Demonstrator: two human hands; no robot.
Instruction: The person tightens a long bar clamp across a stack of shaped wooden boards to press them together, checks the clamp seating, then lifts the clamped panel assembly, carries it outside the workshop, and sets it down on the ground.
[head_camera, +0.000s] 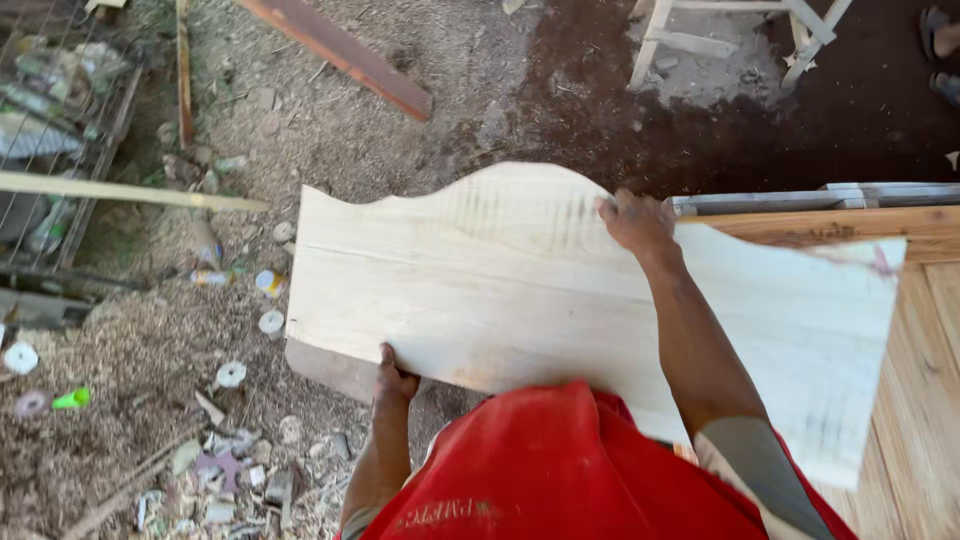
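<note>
Left hand (395, 378) clamped on near edge of pale wooden board with wavy-cut far edge (520, 290); right hand (635, 220) pressing that curved edge. Board held level, right end over wooden tabletop (925, 400). Best kept flat, both grips firm, clear of sawdust-strewn ground (150, 340).

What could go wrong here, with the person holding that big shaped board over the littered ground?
1. The board is wide, and the left hand grips only its near edge while the right hand reaches the far curved edge; it might tip or slip.
2. The ground is strewn with sawdust, scraps and small caps; footing may be poor.
3. The board's right end overlaps the wooden bench; it could catch there.
</note>
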